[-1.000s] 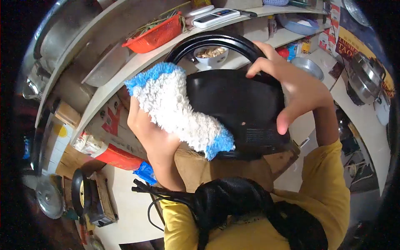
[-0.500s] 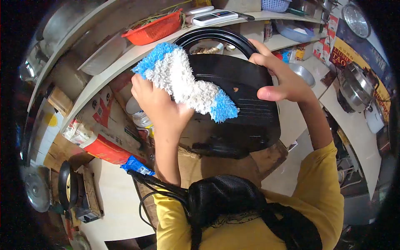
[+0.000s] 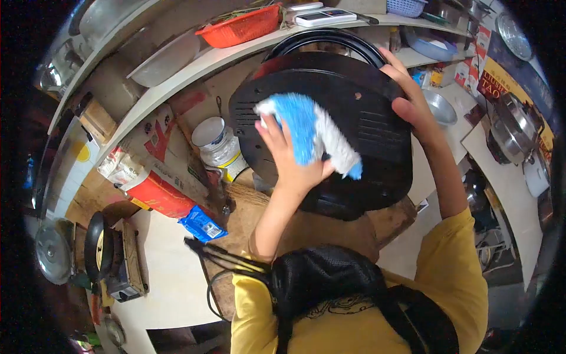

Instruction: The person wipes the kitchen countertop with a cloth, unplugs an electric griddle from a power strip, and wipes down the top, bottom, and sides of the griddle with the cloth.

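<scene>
A black appliance with slotted vents and a thick curved rim is tilted up in front of me, its flat underside facing me. What kind of appliance it is cannot be made out. My right hand grips its upper right edge, thumb on the near face. Against the underside, my left hand presses a fluffy blue-and-white cloth, bunched and slightly blurred. A small brownish spot shows near the top of the underside.
Below lies a brown board or cardboard. Left stand a jar, a red-and-white bag and a blue packet. A shelf behind carries a red basket and a kitchen scale. A steel pot stands right.
My left hand has moved the cloth rightward and down across the underside, folding it differently. The vents on the left now show. My right hand keeps its grip, and the whole view has shifted slightly.
</scene>
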`<state>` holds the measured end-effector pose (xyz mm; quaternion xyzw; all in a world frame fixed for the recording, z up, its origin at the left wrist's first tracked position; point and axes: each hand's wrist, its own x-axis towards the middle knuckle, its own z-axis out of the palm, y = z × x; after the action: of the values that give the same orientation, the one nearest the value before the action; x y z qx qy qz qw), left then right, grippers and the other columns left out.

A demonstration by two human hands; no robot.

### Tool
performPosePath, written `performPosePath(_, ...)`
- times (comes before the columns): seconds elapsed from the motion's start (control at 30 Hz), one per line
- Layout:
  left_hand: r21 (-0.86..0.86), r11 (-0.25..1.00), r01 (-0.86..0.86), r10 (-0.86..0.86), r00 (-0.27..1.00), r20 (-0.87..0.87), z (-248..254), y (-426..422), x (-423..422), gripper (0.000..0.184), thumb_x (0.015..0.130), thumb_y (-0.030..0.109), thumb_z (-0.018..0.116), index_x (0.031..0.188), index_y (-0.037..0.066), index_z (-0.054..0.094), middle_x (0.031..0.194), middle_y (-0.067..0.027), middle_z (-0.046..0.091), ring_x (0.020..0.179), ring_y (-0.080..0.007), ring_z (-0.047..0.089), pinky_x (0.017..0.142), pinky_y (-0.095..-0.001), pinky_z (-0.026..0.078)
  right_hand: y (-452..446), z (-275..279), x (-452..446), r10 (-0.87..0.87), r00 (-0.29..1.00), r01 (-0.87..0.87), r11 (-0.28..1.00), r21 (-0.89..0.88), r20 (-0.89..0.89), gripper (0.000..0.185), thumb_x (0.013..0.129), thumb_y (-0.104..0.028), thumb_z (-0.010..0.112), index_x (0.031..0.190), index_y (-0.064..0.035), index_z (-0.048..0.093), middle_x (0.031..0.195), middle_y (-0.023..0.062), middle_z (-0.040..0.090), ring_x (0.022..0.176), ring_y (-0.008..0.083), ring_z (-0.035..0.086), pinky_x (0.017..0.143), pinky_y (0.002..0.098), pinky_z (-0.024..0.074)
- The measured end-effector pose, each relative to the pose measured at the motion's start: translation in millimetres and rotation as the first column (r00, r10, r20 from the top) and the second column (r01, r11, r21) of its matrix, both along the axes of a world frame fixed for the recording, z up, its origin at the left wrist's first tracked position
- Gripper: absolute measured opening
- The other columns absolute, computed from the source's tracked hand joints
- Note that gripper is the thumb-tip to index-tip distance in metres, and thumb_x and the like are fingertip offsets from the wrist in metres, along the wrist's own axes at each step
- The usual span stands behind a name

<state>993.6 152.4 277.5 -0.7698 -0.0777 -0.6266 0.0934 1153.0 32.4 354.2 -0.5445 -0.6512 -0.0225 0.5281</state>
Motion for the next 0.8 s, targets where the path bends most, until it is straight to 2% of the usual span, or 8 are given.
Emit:
performPosePath(0.2, 0.096, 0.969, 0.228, -0.226, 0.974, -0.031, 34, -48, 27, 0.058, 0.057, 0.039, 0.050, 0.101, 0.002, 0.044, 0.111, -0.0110, 0.033, 0.111, -0.0375, 0.019, 0.084, -0.0538, 0.015, 3, -7, 6, -0.033, 0.993, 0.027, 0.998, 0.059, 0.111, 0.050, 0.065, -0.036, 0.055, 0.103, -0.0054, 0.043, 0.121, 0.0212, 0.018, 0.112, 0.0289, 0.021, 0.090, 0.0321, 0.0153)
performPosePath(0.33, 0.380, 0.924, -0.038, 0.102, 0.984, -0.149, 34, -25, 21, 0.068, 0.054, 0.036, 0.055, 0.110, 0.004, 0.035, 0.117, -0.0211, 0.022, 0.106, -0.0439, 0.020, 0.084, -0.0539, 0.016, 4, -6, 6, -0.087, 0.964, 0.049, 0.986, 0.157, 0.250, 0.039, 0.072, -0.032, 0.046, 0.100, -0.0047, 0.044, 0.118, 0.0237, 0.023, 0.110, 0.0328, 0.023, 0.091, 0.0357, 0.0161)
performPosePath(0.37, 0.242, 0.969, 0.040, -0.015, 0.994, -0.107, 39, -27, 17, 0.046, 0.059, 0.029, 0.051, 0.097, 0.003, 0.048, 0.108, -0.0126, 0.034, 0.109, -0.0372, 0.023, 0.082, -0.0541, 0.021, 0, 6, -7, -0.094, 0.966, 0.076, 0.994, 0.083, 0.242, 0.039, 0.072, -0.033, 0.044, 0.098, -0.0046, 0.046, 0.115, 0.0242, 0.027, 0.110, 0.0340, 0.022, 0.090, 0.0369, 0.0164)
performPosePath(0.5, -0.091, 0.996, 0.007, -0.014, 0.997, -0.075, 55, -44, 12, 0.067, 0.061, 0.033, 0.054, 0.113, 0.000, 0.030, 0.121, -0.0251, 0.014, 0.113, -0.0386, 0.005, 0.093, -0.0424, 0.003, -1, 6, -30, -0.217, 0.970, 0.208, 0.974, 0.088, 0.113, 0.040, 0.070, -0.038, 0.042, 0.089, -0.0043, 0.050, 0.107, 0.0223, 0.039, 0.110, 0.0365, 0.021, 0.090, 0.0403, 0.0169)
performPosePath(0.53, -0.170, 0.962, 0.211, -0.195, 0.975, 0.109, 45, -48, 25, 0.067, 0.063, 0.037, 0.051, 0.114, 0.000, 0.029, 0.120, -0.0248, 0.015, 0.113, -0.0398, 0.006, 0.092, -0.0440, 0.005, -3, 7, -32, -0.215, 0.969, 0.204, 0.974, 0.097, 0.122, 0.040, 0.069, -0.039, 0.042, 0.089, -0.0043, 0.050, 0.107, 0.0217, 0.039, 0.110, 0.0364, 0.021, 0.090, 0.0405, 0.0170)
performPosePath(0.6, -0.015, 0.932, 0.361, -0.361, 0.932, 0.019, 34, -63, 33, 0.061, 0.065, 0.041, 0.046, 0.111, 0.004, 0.035, 0.118, -0.0231, 0.021, 0.112, -0.0405, 0.011, 0.090, -0.0465, 0.009, 12, -2, -6, -0.117, 0.956, 0.083, 0.988, 0.133, 0.268, 0.033, 0.066, -0.027, 0.047, 0.090, -0.0043, 0.050, 0.105, 0.0192, 0.041, 0.109, 0.0362, 0.024, 0.090, 0.0412, 0.0183)
performPosePath(0.63, 0.359, 0.933, -0.024, 0.071, 0.990, -0.119, 32, -66, 31, 0.056, 0.065, 0.046, 0.043, 0.105, 0.007, 0.041, 0.115, -0.0204, 0.027, 0.111, -0.0406, 0.017, 0.088, -0.0500, 0.011, 8, -5, 0, -0.129, 0.945, 0.105, 0.990, 0.097, 0.300, 0.033, 0.065, -0.025, 0.048, 0.090, -0.0040, 0.050, 0.105, 0.0193, 0.041, 0.109, 0.0360, 0.025, 0.090, 0.0405, 0.0188)
performPosePath(0.8, 0.185, 0.978, 0.098, -0.099, 0.995, -0.004, 26, -21, 21, 0.051, 0.064, 0.043, 0.044, 0.106, 0.014, 0.043, 0.112, -0.0133, 0.034, 0.111, -0.0334, 0.023, 0.089, -0.0495, 0.011, -1, 3, -25, -0.212, 0.969, 0.195, 0.971, 0.137, 0.123, 0.036, 0.069, -0.032, 0.046, 0.089, -0.0017, 0.051, 0.107, 0.0211, 0.039, 0.110, 0.0342, 0.024, 0.089, 0.0363, 0.0194)
